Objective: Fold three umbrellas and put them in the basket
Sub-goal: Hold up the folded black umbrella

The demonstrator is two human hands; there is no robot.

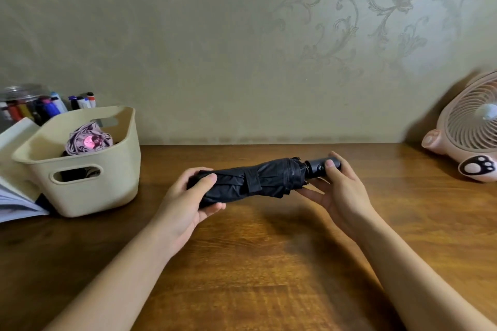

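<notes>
A mauve umbrella [87, 140] sits in the basket [94, 197]; right of it, left grip [188, 196] and right grip [341, 191] clasp the folded black umbrella [269, 179].

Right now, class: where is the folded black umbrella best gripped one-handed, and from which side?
Take the folded black umbrella round its strapped middle, from above. It lies nearly level, and the left hand and right hand hold its ends, so the middle is free and likely balances.
</notes>
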